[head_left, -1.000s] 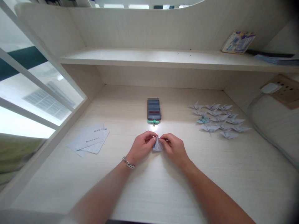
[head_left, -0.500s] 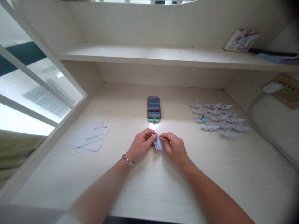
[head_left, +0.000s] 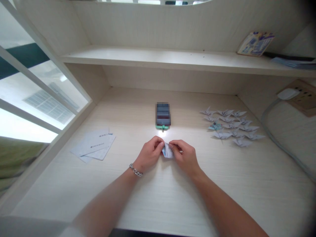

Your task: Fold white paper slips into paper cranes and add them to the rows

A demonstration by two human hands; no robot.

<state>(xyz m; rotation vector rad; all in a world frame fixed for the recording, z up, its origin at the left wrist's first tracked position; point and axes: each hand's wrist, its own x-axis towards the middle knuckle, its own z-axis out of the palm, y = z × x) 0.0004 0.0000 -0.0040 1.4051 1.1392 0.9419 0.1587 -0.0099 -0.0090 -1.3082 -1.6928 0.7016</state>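
Pinching a small folded paper (head_left: 168, 152) between left hand (head_left: 151, 152) and right hand (head_left: 184, 155), near the middle of a pale desk (head_left: 163, 200). Gripping the left side with thumb and fingers of the left; gripping the upper right corner with thumb and fingertips of the right. Printed with faint rows, and tinged blue toward the left edge. Too small in view to be sure of contact between paper and desk. Wearing a silver chain bracelet (head_left: 136, 170) on the left wrist. Just beyond the fingertips, a phone (head_left: 163, 114) with a blurred screen and a green lower end, next to a bright spot of light. Off to the right, a loose cluster of pale paper cranes (head_left: 231, 126), with a teal crane (head_left: 214, 126) among them. Off to the left, overlapping white sheets (head_left: 93, 144), lying flat. Above at the back, a shelf (head_left: 148, 56) with a colourful packet (head_left: 256, 43) toward the right end.
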